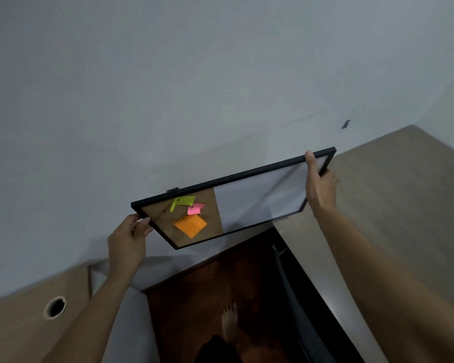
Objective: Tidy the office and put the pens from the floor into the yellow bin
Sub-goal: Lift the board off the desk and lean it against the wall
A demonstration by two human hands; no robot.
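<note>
Grey wall [168, 87] fills the background above two desk tops. No pens or yellow bin appear in view. Noticeboard [233, 199], half cork, half whiteboard, is held tilted against the wall, probably for hanging. Left hand [127, 241] pinches its lower-left corner; right hand [320, 184] clasps the right edge. Sticky notes [190, 225] show no legible writing.
</note>
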